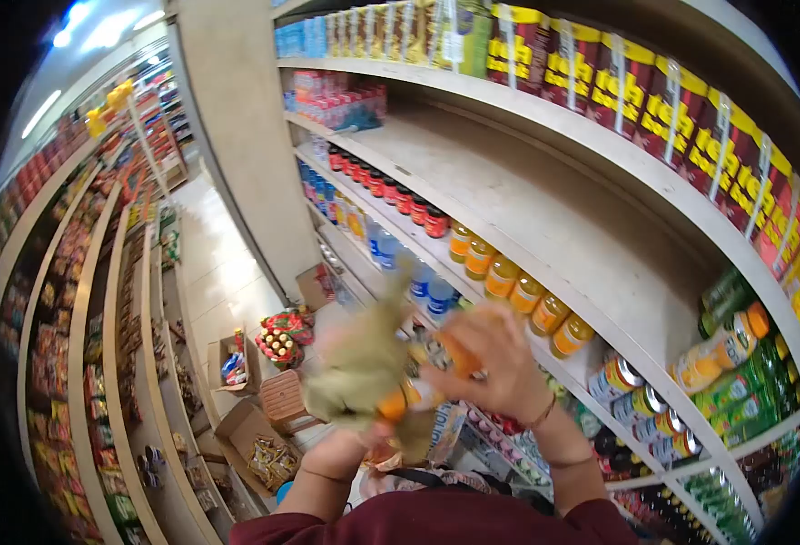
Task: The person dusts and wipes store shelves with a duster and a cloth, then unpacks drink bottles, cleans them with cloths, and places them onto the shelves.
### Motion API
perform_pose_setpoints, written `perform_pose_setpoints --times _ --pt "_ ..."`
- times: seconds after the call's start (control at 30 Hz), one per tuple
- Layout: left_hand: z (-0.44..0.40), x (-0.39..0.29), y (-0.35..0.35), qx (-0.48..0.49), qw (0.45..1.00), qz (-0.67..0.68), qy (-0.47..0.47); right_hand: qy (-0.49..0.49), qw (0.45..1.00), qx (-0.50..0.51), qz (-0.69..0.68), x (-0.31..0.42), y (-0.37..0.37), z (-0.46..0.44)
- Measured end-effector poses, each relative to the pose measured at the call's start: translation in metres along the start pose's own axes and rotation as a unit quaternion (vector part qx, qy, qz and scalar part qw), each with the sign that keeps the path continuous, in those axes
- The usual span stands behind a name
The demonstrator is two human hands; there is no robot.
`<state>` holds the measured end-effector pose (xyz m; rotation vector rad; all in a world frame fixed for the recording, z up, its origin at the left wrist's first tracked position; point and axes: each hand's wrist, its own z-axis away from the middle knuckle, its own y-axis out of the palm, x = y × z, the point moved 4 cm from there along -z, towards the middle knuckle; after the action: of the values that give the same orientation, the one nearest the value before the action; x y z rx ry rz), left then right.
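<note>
At the shelf's front edge, near its middle, the right hand curls its fingers and thumb round an orange bottle, seemingly to steady it clear of the board. The left hand is mostly hidden below a blurred greenish cloth; I cannot tell how its fingers close. The cloth lies against the bottle, perhaps so that it can rub the surface, though blur hides the exact contact.

Just beyond, juice bottles line the front edge of the shelf, probably to keep them within reach, with red jars toward its far end. Packs stand upright along the upper shelf's edge, likely so their fronts show.
</note>
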<state>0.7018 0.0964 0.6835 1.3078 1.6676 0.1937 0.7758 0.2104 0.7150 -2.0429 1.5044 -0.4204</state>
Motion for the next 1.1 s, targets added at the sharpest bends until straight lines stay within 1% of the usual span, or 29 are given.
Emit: perform_pose_setpoints --times 0.03,0.07,0.1,0.2,0.23,0.27,0.3,0.33,0.37,0.4,0.43,0.5,0.53,0.57,0.6,0.63,0.67,0.7,0.87,0.9,0.93,1.0,1.03,1.07,1.1 --pt "0.000 -0.008 0.003 0.039 0.994 -0.090 0.044 -0.021 0.999 0.047 -0.018 0.006 0.006 0.007" --pt "-0.005 -0.019 -0.015 0.141 0.963 -0.206 0.104 -0.010 0.998 0.044 -0.049 0.011 0.011 0.014" --pt "-0.006 -0.026 -0.022 0.238 0.904 -0.320 0.158 0.000 0.996 0.042 -0.078 0.014 0.015 0.019" --pt "0.003 -0.051 -0.007 0.177 0.809 -0.504 0.243 0.048 0.988 0.040 -0.141 0.023 0.027 0.028" --pt "0.005 -0.053 -0.007 0.191 0.782 -0.519 0.289 0.068 0.984 0.041 -0.158 0.024 0.030 0.028" --pt "0.005 -0.052 -0.011 0.204 0.752 -0.531 0.333 0.062 0.986 0.038 -0.147 0.025 0.031 0.026" --pt "0.007 -0.052 -0.013 0.220 0.719 -0.542 0.374 0.087 0.982 0.018 -0.165 0.024 0.034 0.027" --pt "0.007 -0.052 -0.012 0.241 0.718 -0.535 0.374 0.115 0.977 -0.001 -0.182 0.023 0.040 0.029" --pt "0.007 -0.052 -0.013 0.217 0.710 -0.540 0.396 0.146 0.969 -0.017 -0.201 0.023 0.046 0.033" --pt "0.004 -0.043 -0.014 0.197 0.705 -0.537 0.420 0.179 0.954 0.001 -0.241 0.018 0.054 0.037" --pt "0.004 -0.037 -0.018 0.178 0.700 -0.531 0.442 0.220 0.924 -0.018 -0.312 0.018 0.059 0.039" --pt "0.009 -0.026 -0.026 0.180 0.718 -0.527 0.417 0.299 0.844 -0.062 -0.440 0.020 0.070 0.041" --pt "0.011 -0.025 -0.028 0.181 0.729 -0.527 0.398 0.308 0.815 -0.053 -0.487 0.019 0.076 0.047" --pt "0.013 -0.025 -0.031 0.184 0.739 -0.526 0.379 0.326 0.771 -0.073 -0.542 0.020 0.077 0.046" --pt "0.015 -0.021 -0.036 0.234 0.734 -0.539 0.341 0.341 0.722 -0.096 -0.594 0.022 0.080 0.039" --pt "0.018 -0.020 -0.036 0.232 0.740 -0.537 0.332 0.352 0.670 -0.119 -0.643 0.022 0.081 0.037" --pt "0.023 -0.018 -0.035 0.229 0.746 -0.535 0.323 0.327 0.685 -0.091 -0.644 0.019 0.085 0.042" --pt "0.028 -0.016 -0.035 0.226 0.752 -0.533 0.314 0.318 0.679 -0.089 -0.656 0.019 0.087 0.043" --pt "0.047 -0.019 -0.035 0.225 0.696 -0.571 0.372 0.291 0.647 -0.055 -0.703 0.025 0.091 0.050" --pt "0.046 -0.022 -0.041 0.229 0.688 -0.588 0.358 0.285 0.641 -0.049 -0.711 0.027 0.092 0.051" --pt "0.045 -0.031 -0.051 0.231 0.679 -0.606 0.344 0.266 0.656 -0.058 -0.704 0.027 0.092 0.051" --pt "0.040 -0.047 -0.067 0.160 0.702 -0.610 0.331 0.279 0.706 -0.022 -0.650 0.023 0.093 0.058" --pt "0.035 -0.052 -0.070 0.079 0.728 -0.581 0.355 0.284 0.730 -0.003 -0.622 0.022 0.095 0.061" --pt "0.030 -0.057 -0.073 0.001 0.751 -0.542 0.376 0.310 0.679 -0.049 -0.664 0.021 0.098 0.065" --pt "0.028 -0.059 -0.074 -0.084 0.763 -0.485 0.418 0.326 0.665 -0.061 -0.669 0.019 0.097 0.067"
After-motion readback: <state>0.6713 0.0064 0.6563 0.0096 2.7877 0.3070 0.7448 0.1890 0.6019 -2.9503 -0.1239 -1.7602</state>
